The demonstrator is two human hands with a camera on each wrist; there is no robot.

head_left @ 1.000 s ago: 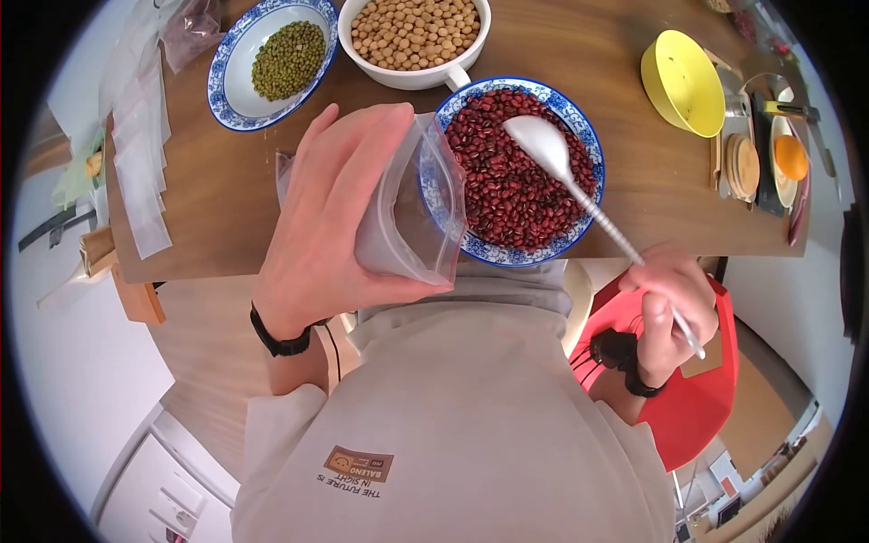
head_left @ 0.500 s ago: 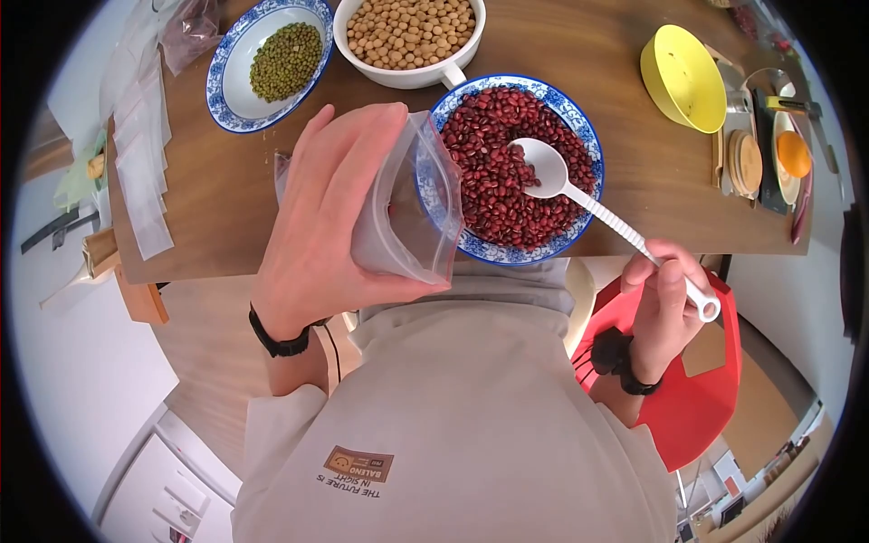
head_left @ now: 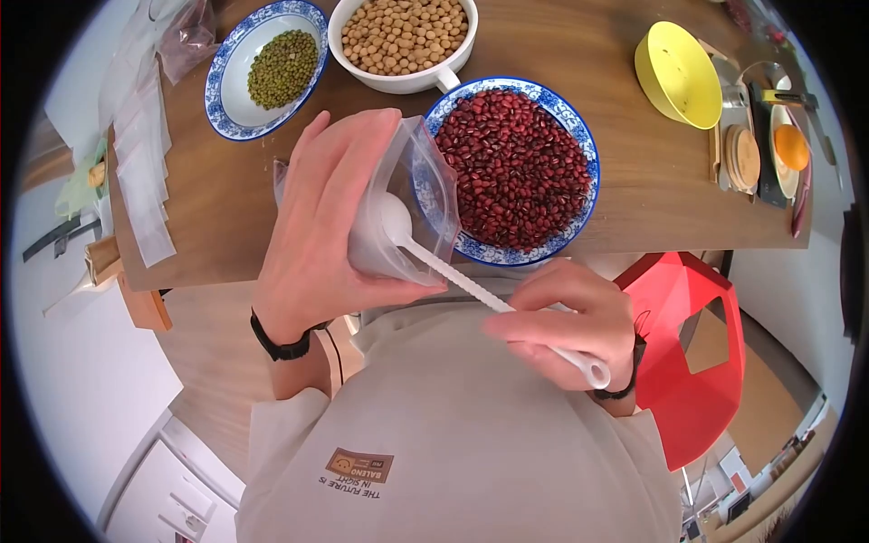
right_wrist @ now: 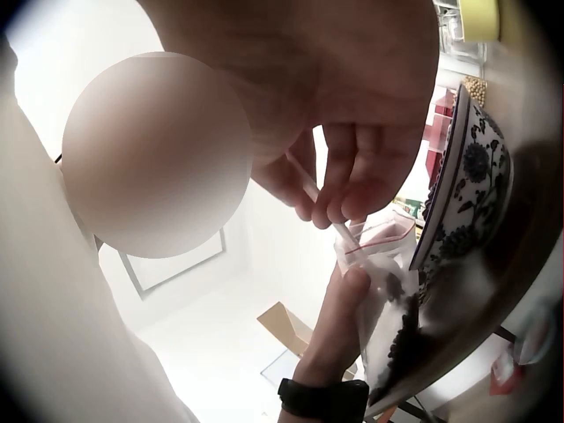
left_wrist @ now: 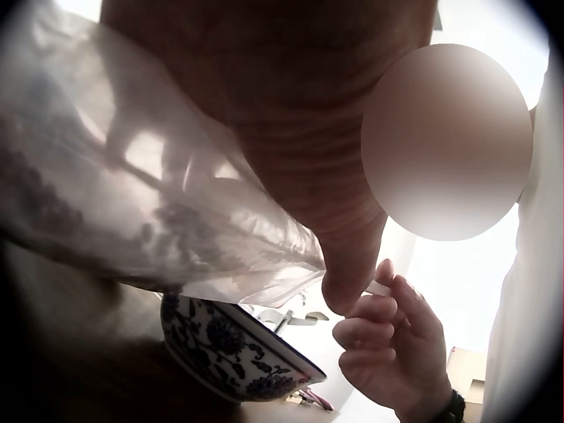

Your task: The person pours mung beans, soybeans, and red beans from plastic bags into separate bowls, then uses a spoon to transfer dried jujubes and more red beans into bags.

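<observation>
My left hand [head_left: 317,226] grips a clear zip bag [head_left: 407,204] held upright beside the blue-patterned bowl of red beans [head_left: 516,167]. My right hand [head_left: 566,321] pinches the handle of a white plastic spoon [head_left: 471,285] whose head sits inside the bag's mouth. In the left wrist view the bag [left_wrist: 150,203] fills the frame under my palm, with the bowl's rim [left_wrist: 238,352] below and my right hand [left_wrist: 392,348] behind. In the right wrist view my fingers [right_wrist: 352,176] hold the spoon handle over the bag [right_wrist: 388,291], which has red beans in it, next to the bowl [right_wrist: 458,194].
On the wooden table [head_left: 226,195] stand a dish of green beans [head_left: 267,68], a white bowl of soybeans [head_left: 403,36] and a yellow bowl [head_left: 674,72]. Spare clear bags [head_left: 145,172] lie along the left edge. A red chair [head_left: 692,344] is at my right.
The spoon left the red bean bowl and swung left into the bag's mouth. My right hand moved in front of my chest. My left hand kept the bag still.
</observation>
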